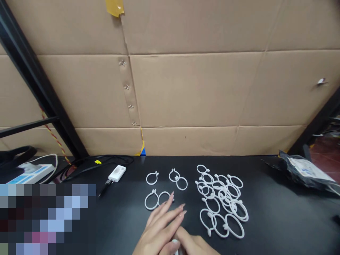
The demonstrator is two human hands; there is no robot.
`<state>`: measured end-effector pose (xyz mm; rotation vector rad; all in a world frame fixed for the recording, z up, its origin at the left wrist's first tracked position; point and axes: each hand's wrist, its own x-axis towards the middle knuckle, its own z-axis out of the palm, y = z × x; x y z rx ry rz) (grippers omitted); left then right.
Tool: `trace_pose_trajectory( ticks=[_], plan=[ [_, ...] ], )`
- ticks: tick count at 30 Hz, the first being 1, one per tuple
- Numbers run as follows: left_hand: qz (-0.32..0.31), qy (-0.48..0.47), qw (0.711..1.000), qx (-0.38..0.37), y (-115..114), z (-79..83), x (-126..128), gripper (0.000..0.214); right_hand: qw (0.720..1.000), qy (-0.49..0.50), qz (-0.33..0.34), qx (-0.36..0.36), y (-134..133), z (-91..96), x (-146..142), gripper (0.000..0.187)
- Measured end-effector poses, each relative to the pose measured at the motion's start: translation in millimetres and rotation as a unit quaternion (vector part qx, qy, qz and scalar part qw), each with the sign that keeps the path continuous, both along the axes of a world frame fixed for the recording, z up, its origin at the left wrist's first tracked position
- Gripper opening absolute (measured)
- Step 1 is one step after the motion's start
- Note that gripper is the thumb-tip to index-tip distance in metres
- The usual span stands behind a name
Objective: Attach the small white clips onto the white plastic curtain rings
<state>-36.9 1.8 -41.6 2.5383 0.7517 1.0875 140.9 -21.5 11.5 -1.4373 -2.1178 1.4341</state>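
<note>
Left hand (159, 230) low at the frame's bottom edge, fingers (170, 200) stretched flat, tips reaching a pair of white rings (156, 200) on the black worktop (278, 219). Right hand (193, 244) just beside it, mostly cut off; something small and white (175, 243) shows between the two hands, grip not clear. Ring pile (223, 198) lies near, to the right. Two more ring sets farther back. White charger (117, 173) left, cardboard wall (199, 88) behind.

Cardboard wall (202, 88) behind black table (278, 219)
</note>
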Motion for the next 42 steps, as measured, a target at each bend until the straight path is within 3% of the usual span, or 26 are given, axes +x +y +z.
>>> trace_pose_trajectory(
  ticks=[2,5,11,16,21,27,31,34,37,42],
  plan=[
    [0.009,0.005,1.000,0.010,-2.4,6.0,0.2,0.051,1.000,0.025,-0.004,0.013,1.0,-2.4,0.4,0.050],
    [0.037,0.010,0.999,0.015,-4.9,9.7,1.2,0.046,0.998,0.056,-0.002,0.035,2.8,-7.7,3.4,0.039],
    [0.013,-0.009,0.999,0.040,0.1,0.9,5.1,0.032,0.989,0.110,0.031,0.089,4.6,-12.8,2.4,0.020],
    [0.027,-0.031,0.998,0.055,-2.4,-2.5,10.9,0.034,0.989,0.103,0.048,0.089,7.3,-21.9,-0.8,0.020],
    [0.070,-0.012,0.997,-0.027,-9.3,6.0,10.9,0.037,0.984,0.138,0.000,0.109,6.4,-17.1,2.7,0.020],
    [0.025,0.004,0.998,-0.049,-7.5,19.2,-1.7,0.054,0.980,0.118,-0.091,0.128,6.4,-11.1,8.1,0.024],
    [0.041,0.037,0.994,-0.092,-2.8,13.4,-5.4,0.082,0.968,0.171,-0.158,0.092,9.7,-12.8,11.2,0.036],
    [0.030,0.053,0.994,-0.092,0.0,3.1,-3.7,0.090,0.960,0.211,-0.174,0.054,9.5,-10.4,9.5,0.037],
    [0.033,0.058,0.993,-0.098,1.3,-6.3,-0.5,0.093,0.972,0.186,-0.132,0.049,6.1,-5.1,5.7,0.037],
    [0.034,0.040,0.993,-0.110,0.9,-14.3,2.5,0.068,0.994,0.072,-0.013,0.084,2.9,0.6,4.8,0.033]
  ],
)
